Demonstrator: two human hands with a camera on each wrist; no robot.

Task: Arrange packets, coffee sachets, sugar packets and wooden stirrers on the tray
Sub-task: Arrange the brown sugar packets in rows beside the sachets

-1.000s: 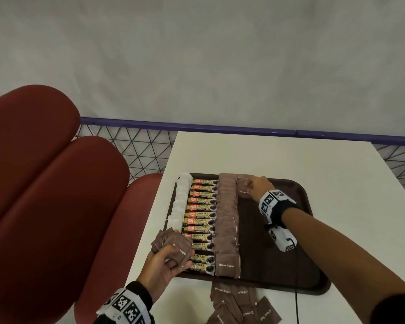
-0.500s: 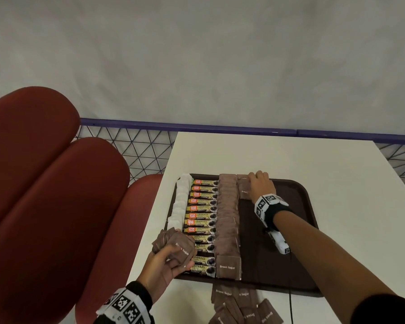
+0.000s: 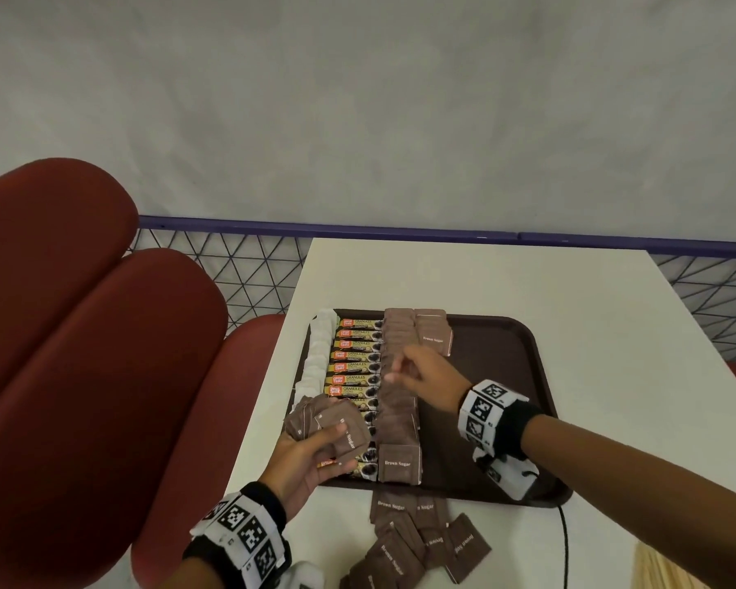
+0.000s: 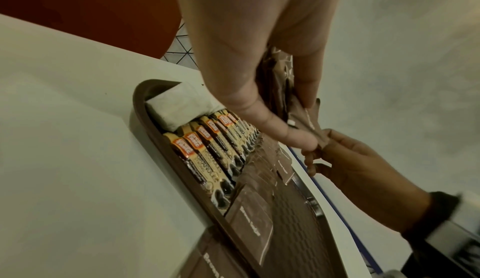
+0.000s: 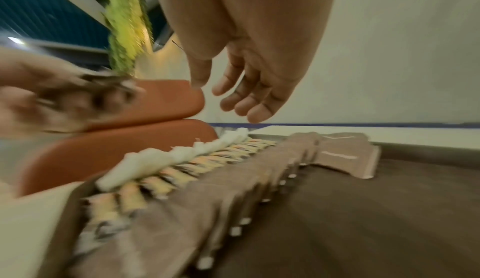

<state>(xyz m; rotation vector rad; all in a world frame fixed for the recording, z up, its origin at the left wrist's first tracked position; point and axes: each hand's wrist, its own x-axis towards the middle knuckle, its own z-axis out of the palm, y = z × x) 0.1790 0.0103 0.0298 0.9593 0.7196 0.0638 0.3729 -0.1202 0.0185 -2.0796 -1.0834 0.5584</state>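
A brown tray [image 3: 502,359] lies on the white table. On it run a column of white packets [image 3: 317,359], a column of coffee sachets [image 3: 353,367] and a column of brown sugar packets [image 3: 396,401]. A second sugar column has two packets [image 3: 434,335] at the far end. My left hand [image 3: 311,448] grips a fanned stack of brown sugar packets [image 3: 328,423] over the tray's near-left corner. My right hand [image 3: 417,371] hovers above the sugar column, fingers relaxed and empty in the right wrist view [image 5: 233,97], moving toward the left hand's stack [image 4: 298,116].
Loose brown sugar packets [image 3: 417,542] lie on the table in front of the tray. Pale wooden stirrers [image 3: 672,567] show at the bottom right. Red padded seats [image 3: 81,333] stand to the left, and a cable [image 3: 564,542] runs off the tray's near edge.
My right hand left the far end of the second sugar column, where a packet now lies, and drew back toward the left hand's stack. The left hand barely moved.
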